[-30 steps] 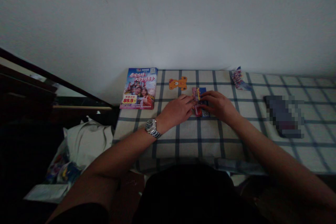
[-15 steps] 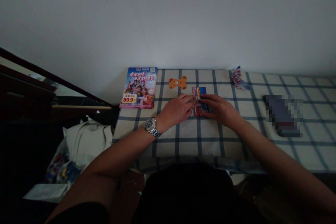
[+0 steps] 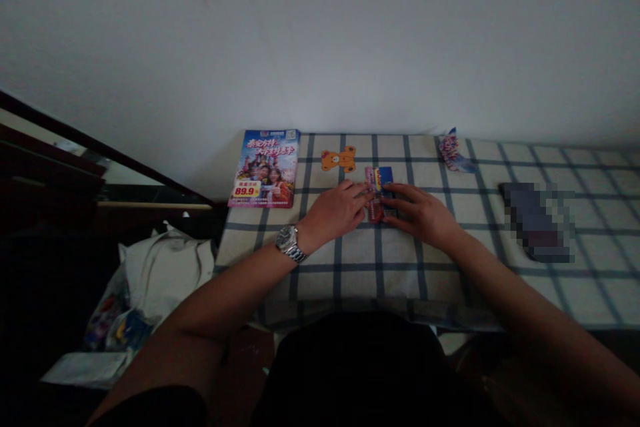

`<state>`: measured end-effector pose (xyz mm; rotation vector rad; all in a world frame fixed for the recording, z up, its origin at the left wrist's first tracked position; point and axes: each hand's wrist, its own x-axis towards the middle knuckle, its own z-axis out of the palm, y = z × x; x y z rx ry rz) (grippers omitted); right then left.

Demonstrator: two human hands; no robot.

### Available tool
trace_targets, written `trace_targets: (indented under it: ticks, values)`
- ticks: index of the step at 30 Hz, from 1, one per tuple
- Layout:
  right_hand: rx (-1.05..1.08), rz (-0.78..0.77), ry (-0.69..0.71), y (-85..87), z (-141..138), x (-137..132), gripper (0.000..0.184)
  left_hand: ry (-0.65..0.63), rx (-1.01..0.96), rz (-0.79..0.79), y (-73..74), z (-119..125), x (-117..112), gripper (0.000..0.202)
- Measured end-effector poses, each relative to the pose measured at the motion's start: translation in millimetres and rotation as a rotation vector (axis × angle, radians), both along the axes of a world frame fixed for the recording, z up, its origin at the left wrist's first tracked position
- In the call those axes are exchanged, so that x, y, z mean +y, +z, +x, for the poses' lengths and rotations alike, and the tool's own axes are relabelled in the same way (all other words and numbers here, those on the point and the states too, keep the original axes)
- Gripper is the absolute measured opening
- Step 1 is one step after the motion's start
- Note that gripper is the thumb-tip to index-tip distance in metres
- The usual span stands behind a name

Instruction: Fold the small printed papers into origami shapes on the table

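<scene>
A small folded piece of colourful paper (image 3: 379, 181), pink and blue, lies on the checked tablecloth (image 3: 380, 260). My left hand (image 3: 336, 211), with a metal watch on its wrist, rests flat with its fingertips pressing the paper's left edge. My right hand (image 3: 419, 212) lies flat on the paper's right side, fingers stretched over it. Both hands press the paper down on the cloth; neither lifts it.
A colourful leaflet marked 89.9 (image 3: 265, 167) lies at the table's far left corner. An orange bear-shaped cutout (image 3: 339, 159) sits behind my hands. A folded paper scrap (image 3: 453, 150) lies by the wall, a dark blurred object (image 3: 538, 221) to the right. Bags and cloth (image 3: 160, 273) lie on the floor left.
My right hand has slid slightly toward me along the paper. My left hand has stayed in place.
</scene>
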<state>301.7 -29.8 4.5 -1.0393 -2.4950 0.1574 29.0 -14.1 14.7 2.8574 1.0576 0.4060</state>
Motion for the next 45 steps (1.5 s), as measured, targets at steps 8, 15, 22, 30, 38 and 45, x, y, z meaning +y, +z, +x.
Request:
trace_targets:
  ticks: [8,15,22,30,38,45]
  values:
    - [-0.059,-0.004,0.027,4.2,-1.6,-10.4,0.036,0.008,0.002,0.020,0.1,0.7,-0.7,0.041]
    - [-0.058,0.031,0.062,0.2,4.6,-15.1,0.033,0.009,0.002,0.037,0.3,0.5,-0.9,0.040]
    - [-0.055,-0.003,0.077,0.2,7.1,-22.0,0.030,-0.008,-0.028,0.020,-0.8,-0.2,0.8,0.040]
    - [-0.042,-0.022,0.072,3.9,6.1,-22.3,0.028,-0.007,-0.016,0.033,-3.8,-0.5,1.3,0.039]
    - [0.180,-0.107,-0.119,1.8,-9.0,-3.1,0.019,-0.006,-0.020,0.050,-3.1,-0.6,0.0,0.034]
    - [0.203,-0.092,-0.190,-1.4,-18.7,17.9,0.014,-0.003,0.002,0.042,0.9,-0.8,-1.1,0.039]
